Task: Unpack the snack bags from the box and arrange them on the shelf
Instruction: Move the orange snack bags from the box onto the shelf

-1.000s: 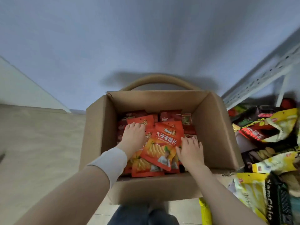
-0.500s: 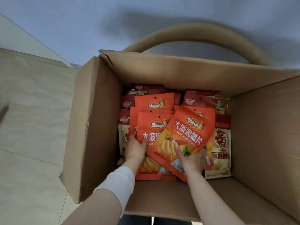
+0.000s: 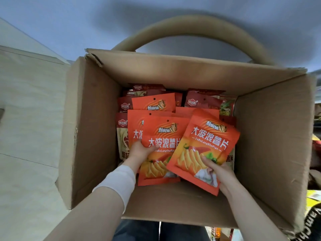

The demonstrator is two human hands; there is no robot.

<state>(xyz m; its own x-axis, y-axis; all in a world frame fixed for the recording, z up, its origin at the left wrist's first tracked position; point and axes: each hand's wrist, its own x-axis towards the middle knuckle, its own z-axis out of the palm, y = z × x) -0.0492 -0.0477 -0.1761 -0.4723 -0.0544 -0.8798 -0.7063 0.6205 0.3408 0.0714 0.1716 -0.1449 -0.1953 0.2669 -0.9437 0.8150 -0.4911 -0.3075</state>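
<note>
Likely small shop or its stockroom. Open cardboard carton (image 3: 90,136) packed with many identical orange potato-chip bags (image 3: 208,145), same brand print repeated, punched hang hole at top of several: bulk retail stock rather than household supply. Dark red snack bags (image 3: 201,101) of second kind layered behind and beneath. More packaged goods, yellow packets (image 3: 316,200) among them, crowd right edge just beside carton. Pale tiled floor (image 3: 31,119), bare grey-blue wall (image 3: 69,23).
</note>
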